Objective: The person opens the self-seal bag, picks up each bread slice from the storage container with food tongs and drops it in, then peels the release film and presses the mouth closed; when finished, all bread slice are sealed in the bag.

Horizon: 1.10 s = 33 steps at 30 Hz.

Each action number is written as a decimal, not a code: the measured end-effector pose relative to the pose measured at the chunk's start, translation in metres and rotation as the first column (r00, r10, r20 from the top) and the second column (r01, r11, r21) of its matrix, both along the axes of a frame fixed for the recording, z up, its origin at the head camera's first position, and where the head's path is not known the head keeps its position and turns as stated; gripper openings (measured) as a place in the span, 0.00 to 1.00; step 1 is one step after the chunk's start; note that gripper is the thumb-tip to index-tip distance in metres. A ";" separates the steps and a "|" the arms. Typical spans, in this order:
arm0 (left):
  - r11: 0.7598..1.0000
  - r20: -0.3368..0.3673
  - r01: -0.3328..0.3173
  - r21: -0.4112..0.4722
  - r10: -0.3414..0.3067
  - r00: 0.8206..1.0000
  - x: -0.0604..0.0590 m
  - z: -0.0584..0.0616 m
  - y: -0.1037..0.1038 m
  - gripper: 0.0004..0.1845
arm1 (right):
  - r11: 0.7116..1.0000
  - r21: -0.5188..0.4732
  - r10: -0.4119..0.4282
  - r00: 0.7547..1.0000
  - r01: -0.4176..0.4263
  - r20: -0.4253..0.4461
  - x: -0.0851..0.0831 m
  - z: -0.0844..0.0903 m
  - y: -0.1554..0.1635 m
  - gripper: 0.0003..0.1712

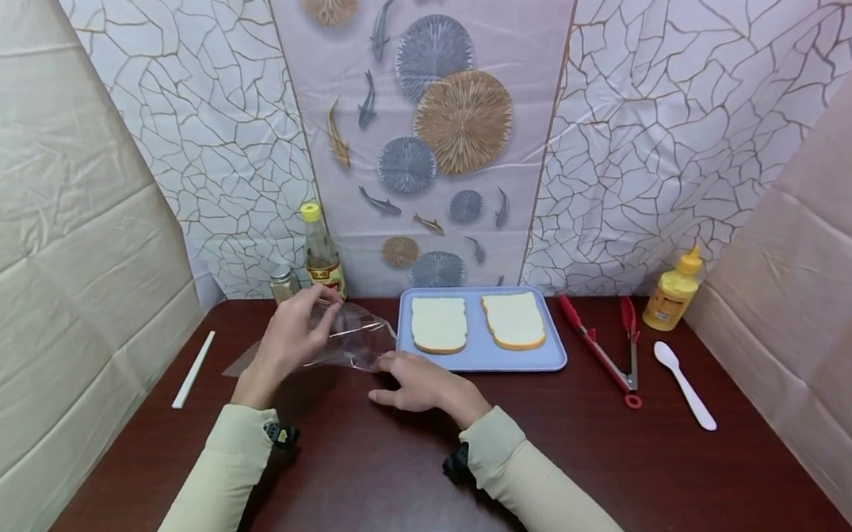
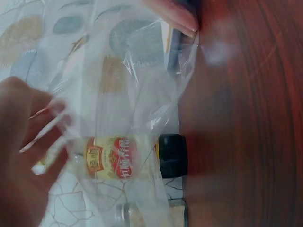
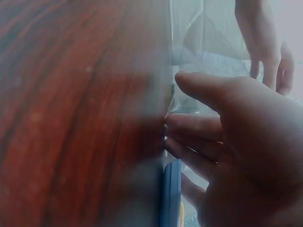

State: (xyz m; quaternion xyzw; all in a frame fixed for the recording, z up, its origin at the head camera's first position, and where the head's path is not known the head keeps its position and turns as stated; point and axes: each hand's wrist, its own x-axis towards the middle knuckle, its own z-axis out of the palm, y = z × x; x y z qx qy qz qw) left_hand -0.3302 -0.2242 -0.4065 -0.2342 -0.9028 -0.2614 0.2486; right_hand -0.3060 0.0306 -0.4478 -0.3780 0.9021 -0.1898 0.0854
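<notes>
A clear plastic bag (image 1: 361,339) stretches between the two hands, left of the tray. My left hand (image 1: 293,331) pinches its upper edge between thumb and fingers, lifting that side off the table. The left wrist view shows the bag (image 2: 142,90) as a see-through sheet with shiny creases. Low at the tabletop, my right hand (image 1: 427,381) touches the bag's near right corner with its fingertips, its thumb held apart. In the right wrist view those fingers (image 3: 196,126) reach down to the table beside the blue tray's edge (image 3: 173,194).
Two bread slices lie on the blue tray (image 1: 483,363). To its right are red tongs (image 1: 609,361), a white spoon (image 1: 684,386) and a yellow squeeze bottle (image 1: 673,295). A sauce bottle (image 1: 323,262) and spice jar (image 1: 284,284) stand behind the left hand. A white stick (image 1: 193,370) lies far left.
</notes>
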 end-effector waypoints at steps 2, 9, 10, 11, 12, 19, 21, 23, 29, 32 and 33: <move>0.997 0.061 0.037 -0.069 -0.033 0.998 -0.003 -0.007 0.001 0.04 | 1.000 0.004 0.000 1.000 0.000 -0.001 0.000 0.000 0.000 0.31; 0.986 0.248 0.088 -0.143 -0.050 0.967 -0.012 -0.028 -0.001 0.02 | 1.000 0.000 0.013 1.000 -0.013 0.015 -0.001 0.001 0.001 0.30; 0.987 0.247 0.084 -0.138 -0.048 0.968 -0.013 -0.029 -0.001 0.03 | 1.000 -0.005 0.017 1.000 -0.017 0.018 -0.001 0.002 0.002 0.30; 0.988 0.240 0.083 -0.134 -0.049 0.969 -0.013 -0.030 -0.002 0.03 | 1.000 -0.016 0.021 1.000 -0.021 0.021 -0.002 0.002 0.002 0.29; 0.988 0.235 0.082 -0.129 -0.050 0.971 -0.013 -0.030 -0.002 0.03 | 0.999 -0.030 0.023 0.999 -0.022 0.026 -0.002 0.002 0.002 0.29; 0.984 0.258 0.122 -0.128 -0.086 0.962 -0.014 -0.036 -0.005 0.02 | 0.972 -0.232 -0.013 0.996 0.032 0.083 -0.002 -0.001 0.012 0.30; 0.984 0.261 0.129 -0.120 -0.094 0.961 -0.015 -0.039 -0.006 0.02 | 0.955 -0.291 -0.037 0.996 0.059 0.082 -0.001 0.000 0.020 0.28; 0.986 0.264 0.132 -0.105 -0.100 0.959 -0.015 -0.040 -0.007 0.03 | 0.936 -0.343 -0.066 0.996 0.085 0.066 0.001 0.001 0.031 0.26; 0.988 0.279 0.142 -0.059 -0.120 0.953 -0.017 -0.040 -0.007 0.04 | 0.874 -0.452 -0.205 0.979 0.180 -0.006 0.004 0.005 0.085 0.18; 0.989 0.278 0.141 -0.052 -0.122 0.953 -0.017 -0.039 -0.007 0.04 | 0.833 -0.491 -0.306 0.952 0.254 -0.027 0.002 0.004 0.121 0.15; 0.989 0.274 0.139 -0.052 -0.120 0.954 -0.017 -0.038 -0.007 0.04 | 0.817 -0.502 -0.343 0.939 0.282 -0.031 0.002 0.005 0.134 0.14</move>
